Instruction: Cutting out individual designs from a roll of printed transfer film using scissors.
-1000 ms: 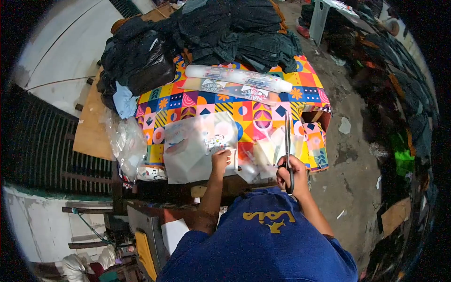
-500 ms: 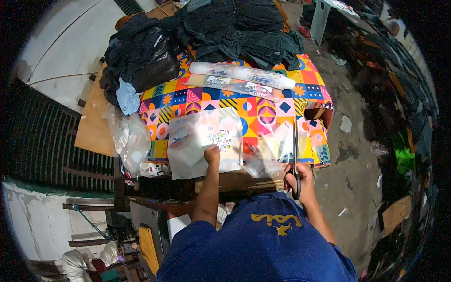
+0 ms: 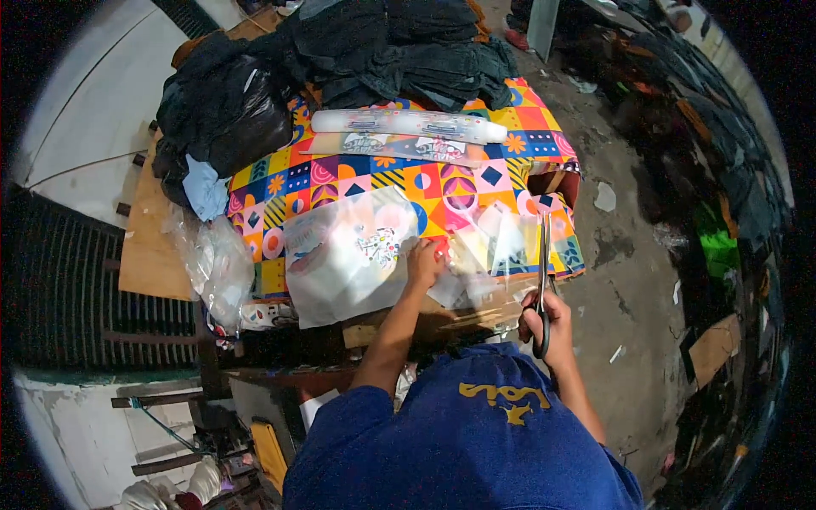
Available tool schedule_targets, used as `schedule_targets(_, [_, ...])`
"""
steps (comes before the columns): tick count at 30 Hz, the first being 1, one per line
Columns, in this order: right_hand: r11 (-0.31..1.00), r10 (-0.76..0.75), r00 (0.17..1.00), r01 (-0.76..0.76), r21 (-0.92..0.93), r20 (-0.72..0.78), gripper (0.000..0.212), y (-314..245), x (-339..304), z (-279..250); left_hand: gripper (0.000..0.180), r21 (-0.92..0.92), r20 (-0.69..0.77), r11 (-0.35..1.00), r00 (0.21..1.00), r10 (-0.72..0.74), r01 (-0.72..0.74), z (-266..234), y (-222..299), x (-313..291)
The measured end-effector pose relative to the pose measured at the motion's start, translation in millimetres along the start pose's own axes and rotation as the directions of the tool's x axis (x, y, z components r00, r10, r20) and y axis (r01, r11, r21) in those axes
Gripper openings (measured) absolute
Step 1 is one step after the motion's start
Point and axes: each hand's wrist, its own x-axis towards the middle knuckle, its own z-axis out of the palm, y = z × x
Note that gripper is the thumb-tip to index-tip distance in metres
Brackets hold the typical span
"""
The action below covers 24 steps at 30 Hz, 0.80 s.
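My right hand [image 3: 551,319] is closed around the black handles of a pair of scissors [image 3: 544,251], whose long blades point away from me past the table's near right side. My left hand [image 3: 426,263] rests at the right edge of a white translucent printed plastic sheet [image 3: 327,276], its fingers bent. A small red patch [image 3: 440,246] shows at its fingertips; whether that is held or part of the cloth cannot be told. Several clear plastic pieces [image 3: 501,242] lie loosely between my two hands.
A patterned multicoloured cloth [image 3: 348,170] covers the table. Across it lies a roll of printed plastic [image 3: 408,126], with a flat printed strip [image 3: 399,146] before it. Dark folded garments [image 3: 408,55] and a black bag [image 3: 263,123] stand behind. Crumpled clear plastic [image 3: 223,268] hangs at the left.
My left hand has moved right, from the middle of the printed sheet to its right edge. My right hand still holds the scissors. The whole view has shifted slightly.
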Motion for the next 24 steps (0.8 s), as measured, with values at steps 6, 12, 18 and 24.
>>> schedule_targets(6, [1.000,-0.011,0.996,0.012,0.005,-0.090,0.015,3.8,-9.4,-10.5,0.047,0.207,0.075,0.975,0.995,0.069,-0.084,16.2,24.8,11.6])
schedule_targets(12, [1.000,-0.011,0.991,0.014,0.018,-0.135,0.014,4.0,-12.2,-16.6,0.021,0.127,0.091,0.992,0.996,0.001,-0.013,14.5,21.4,28.9])
schedule_targets(18, [0.999,-0.006,0.993,0.013,0.052,-0.115,0.013,-2.1,-3.8,-9.9,0.010,-0.520,0.188,0.836,0.978,-0.086,0.174,5.9,-23.7,43.0])
schedule_targets(24, [0.999,-0.036,0.998,0.035,-0.008,-0.051,0.013,7.3,15.9,-7.7,0.014,-0.714,0.287,0.587,0.924,-0.252,0.382,-22.0,14.4,43.3])
